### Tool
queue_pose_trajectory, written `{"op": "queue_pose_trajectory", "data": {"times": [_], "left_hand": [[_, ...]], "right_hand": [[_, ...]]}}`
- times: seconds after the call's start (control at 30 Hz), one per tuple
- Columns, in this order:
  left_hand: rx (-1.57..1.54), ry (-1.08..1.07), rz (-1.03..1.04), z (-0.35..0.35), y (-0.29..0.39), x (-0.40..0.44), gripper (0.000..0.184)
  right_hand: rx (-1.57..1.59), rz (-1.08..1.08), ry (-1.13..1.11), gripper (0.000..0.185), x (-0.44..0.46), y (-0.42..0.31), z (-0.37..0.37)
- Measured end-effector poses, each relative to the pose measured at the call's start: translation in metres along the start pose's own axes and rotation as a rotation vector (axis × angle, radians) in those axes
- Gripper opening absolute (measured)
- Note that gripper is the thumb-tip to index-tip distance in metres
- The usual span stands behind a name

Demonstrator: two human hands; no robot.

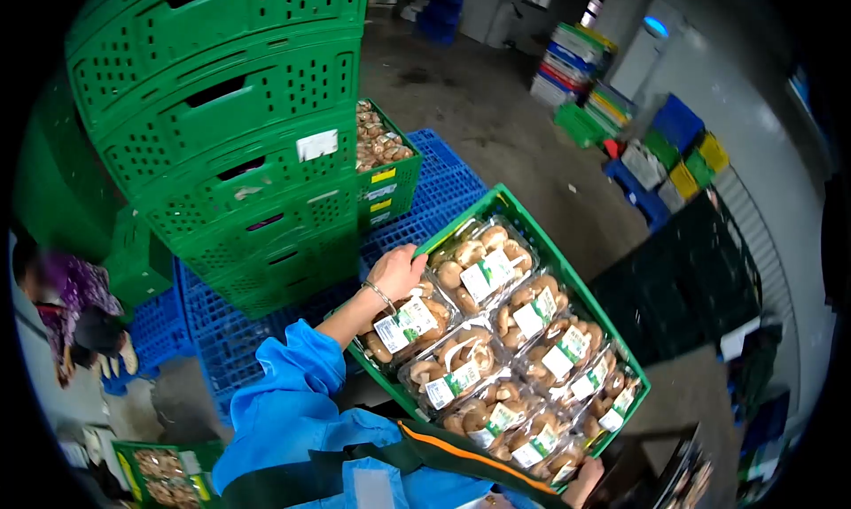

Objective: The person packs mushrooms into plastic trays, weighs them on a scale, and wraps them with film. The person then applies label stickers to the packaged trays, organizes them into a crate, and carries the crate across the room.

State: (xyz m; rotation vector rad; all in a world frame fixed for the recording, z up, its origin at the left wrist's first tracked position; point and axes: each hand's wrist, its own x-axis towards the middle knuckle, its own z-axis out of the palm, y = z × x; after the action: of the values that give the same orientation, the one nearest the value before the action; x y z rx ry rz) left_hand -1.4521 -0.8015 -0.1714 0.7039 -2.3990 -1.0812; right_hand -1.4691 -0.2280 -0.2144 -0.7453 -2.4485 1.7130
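Note:
A green plastic crate (567, 274) sits tilted in front of my body, filled with several clear packs of mushrooms (456, 367) with white and green labels. My left hand (396, 274), with a bracelet at the wrist, is closed around the crate's far left rim. At the near right corner my right hand (583, 484) grips the crate's edge; only part of it shows, and its fingers are mostly hidden.
A tall stack of green crates (222, 110) stands on a blue pallet (434, 177) at left. Behind it, another green crate (390, 186) holds loose mushrooms. A person (75, 305) bends at far left. Dark bins (678, 279) and coloured crates (576, 66) line the right.

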Motion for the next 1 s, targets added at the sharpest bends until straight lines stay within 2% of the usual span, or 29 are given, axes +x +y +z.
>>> {"op": "queue_pose_trajectory", "data": {"times": [0.13, 0.33, 0.53, 0.6, 0.67, 0.7, 0.8, 0.87, 0.93, 0.97, 1.0], "left_hand": [[0.016, -0.032, -0.064, 0.014, 0.017, 0.042, 0.028], [-0.009, 0.158, -0.288, 0.041, -0.004, 0.114, 0.027], [-0.071, 0.276, -0.412, 0.043, -0.034, 0.191, 0.028], [-0.115, 0.323, -0.505, 0.039, -0.055, 0.24, 0.028], [-0.126, 0.462, -0.631, 0.04, -0.058, 0.292, 0.029], [-0.162, 0.433, -0.719, 0.03, -0.059, 0.301, 0.029], [-0.227, 0.544, -0.983, 0.012, -0.051, 0.313, 0.028], [-0.215, 0.643, -1.0, 0.017, -0.053, 0.306, 0.027], [-0.209, 0.712, -1.023, 0.032, -0.05, 0.295, 0.026], [-0.13, 0.791, -1.039, 0.038, -0.044, 0.298, 0.027], [-0.186, 0.865, -1.096, 0.047, -0.044, 0.307, 0.028]], "right_hand": [[-0.047, 0.017, -0.013, 0.014, 0.075, -0.047, 0.033], [-0.166, -0.082, -0.157, 0.014, 0.218, -0.167, 0.151], [-0.3, -0.179, -0.331, 0.014, 0.314, -0.252, 0.343], [-0.373, -0.239, -0.407, 0.014, 0.351, -0.299, 0.436], [-0.478, -0.317, -0.461, 0.014, 0.389, -0.359, 0.531], [-0.548, -0.356, -0.476, 0.014, 0.407, -0.388, 0.565], [-0.796, -0.555, -0.51, 0.014, 0.463, -0.488, 0.66], [-0.968, -0.775, -0.548, 0.014, 0.487, -0.549, 0.734], [-1.038, -1.039, -0.628, 0.015, 0.479, -0.6, 0.819], [-0.788, -0.997, -0.851, 0.017, 0.395, -0.635, 0.868], [-0.919, -1.139, -0.894, 0.013, 0.333, -0.666, 0.916]]}}
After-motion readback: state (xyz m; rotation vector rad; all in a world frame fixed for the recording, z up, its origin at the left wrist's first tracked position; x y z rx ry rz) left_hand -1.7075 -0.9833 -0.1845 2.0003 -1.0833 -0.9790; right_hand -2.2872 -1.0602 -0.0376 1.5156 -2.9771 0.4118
